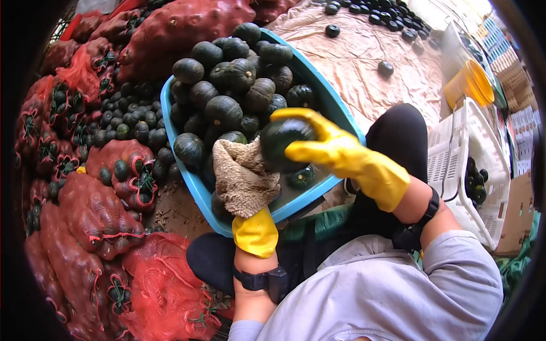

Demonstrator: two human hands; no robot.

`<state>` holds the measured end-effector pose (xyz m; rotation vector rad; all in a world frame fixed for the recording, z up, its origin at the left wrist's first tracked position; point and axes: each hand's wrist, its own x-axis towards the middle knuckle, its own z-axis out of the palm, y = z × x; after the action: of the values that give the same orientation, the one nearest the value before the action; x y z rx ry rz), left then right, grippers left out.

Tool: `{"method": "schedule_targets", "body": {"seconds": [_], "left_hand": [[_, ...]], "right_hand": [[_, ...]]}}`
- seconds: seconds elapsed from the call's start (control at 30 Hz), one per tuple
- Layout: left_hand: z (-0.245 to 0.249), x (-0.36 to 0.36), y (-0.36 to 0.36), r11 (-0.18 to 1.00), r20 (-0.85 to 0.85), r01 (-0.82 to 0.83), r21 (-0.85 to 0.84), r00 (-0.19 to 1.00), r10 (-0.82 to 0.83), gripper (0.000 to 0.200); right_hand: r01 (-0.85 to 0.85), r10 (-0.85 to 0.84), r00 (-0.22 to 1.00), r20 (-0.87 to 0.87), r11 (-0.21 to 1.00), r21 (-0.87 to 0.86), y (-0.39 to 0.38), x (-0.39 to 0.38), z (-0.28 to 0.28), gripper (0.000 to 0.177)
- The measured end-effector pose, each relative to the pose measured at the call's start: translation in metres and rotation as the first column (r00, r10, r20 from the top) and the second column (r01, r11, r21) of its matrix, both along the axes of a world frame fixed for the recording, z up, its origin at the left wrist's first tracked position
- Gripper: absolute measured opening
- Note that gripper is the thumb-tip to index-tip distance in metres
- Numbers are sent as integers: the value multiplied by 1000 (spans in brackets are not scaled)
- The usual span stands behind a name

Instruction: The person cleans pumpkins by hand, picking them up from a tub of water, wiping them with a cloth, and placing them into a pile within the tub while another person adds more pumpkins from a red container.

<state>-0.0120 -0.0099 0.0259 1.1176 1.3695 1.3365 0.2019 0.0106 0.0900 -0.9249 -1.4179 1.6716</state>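
Note:
My right hand [330,142], in a yellow rubber glove, grips a dark green pumpkin [287,142] from its right side, over the blue tub [340,102]. A brown, textured cloth [242,176] covers the fingers of my left hand [255,232], whose yellow glove shows only at the wrist. The cloth touches or nearly touches the left side of the pumpkin. Behind both hands, many dark green pumpkins [223,112] are piled in the tub.
Red mesh sacks [94,210] of pumpkins fill the left side. Loose pumpkins [385,69] lie on a pinkish sheet [352,57] beyond the tub. At right stand a white crate [489,170] with small pumpkins and a yellow bucket [471,84]. My knees flank the tub's near end.

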Motion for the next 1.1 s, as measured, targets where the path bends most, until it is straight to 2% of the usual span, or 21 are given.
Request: {"method": "schedule_targets", "body": {"seconds": [0.03,0.07,0.13,0.17,0.2,0.23,0.27,0.33,0.4,0.43,0.47,0.5,0.53,0.57,0.6,0.67,0.7,0.83,0.97,1.03,1.1], "left_hand": [[2,-3,-1,998,214,0,-55,977,12,17],[4,-7,-1,994,409,13,-108,912,32,15],[6,-15,-3,983,643,58,-174,762,69,11],[6,-17,-3,975,742,93,-201,664,89,11],[7,-9,-3,982,590,32,-187,803,86,15],[11,-5,-1,968,647,21,-250,747,151,21],[16,-2,2,950,695,10,-313,684,222,27],[17,1,4,950,698,28,-310,686,208,26],[16,6,3,968,634,51,-244,764,120,25],[16,7,2,978,572,55,-200,817,71,25],[15,8,1,986,487,60,-157,873,24,25],[14,9,-2,991,401,65,-120,916,-11,25],[13,8,-5,994,284,71,-86,958,-44,25],[13,10,-5,996,186,70,-53,981,-59,25],[11,9,-11,997,73,75,-31,995,-73,25],[9,6,-16,996,-152,78,37,986,-72,26],[8,4,-14,995,-224,71,71,973,-54,26],[-6,9,-21,988,-311,78,132,950,-34,28],[-12,7,-12,978,-266,83,189,964,-30,32],[-12,7,-7,972,-261,84,218,965,-24,33],[-13,6,-3,970,-277,77,231,961,-11,35]], "right_hand": [[119,-116,991,-62,992,39,-1,21,4,64],[195,-222,929,-298,974,-116,-2,47,6,60],[673,-695,681,-229,718,-179,-11,127,6,47],[473,-404,688,-603,880,-50,2,252,-43,41],[742,-635,333,-697,633,-221,-6,211,25,40],[792,-578,174,-797,563,-236,-8,230,49,40],[799,-512,160,-844,570,-194,-12,236,59,39],[784,-474,328,-817,619,-45,-7,235,60,39],[701,-503,659,-559,680,215,14,184,42,39],[536,-470,844,-259,733,419,26,152,28,39],[177,-407,895,184,701,691,38,126,14,39],[-211,-386,813,436,502,838,47,93,-1,39],[-331,-84,733,675,823,462,40,61,-20,43],[-355,211,550,808,935,-2,29,20,-27,48],[-423,403,385,830,877,-229,27,-1,-50,58],[-739,308,191,932,670,-70,13,-21,-111,57],[-805,246,119,962,592,-52,18,-27,-138,58],[-828,280,21,960,543,-140,36,-21,-168,67],[-715,534,136,835,636,-291,80,2,-129,76],[-527,629,439,642,759,-383,81,5,-71,81],[-412,498,807,317,860,-302,57,-6,-16,91]]}}
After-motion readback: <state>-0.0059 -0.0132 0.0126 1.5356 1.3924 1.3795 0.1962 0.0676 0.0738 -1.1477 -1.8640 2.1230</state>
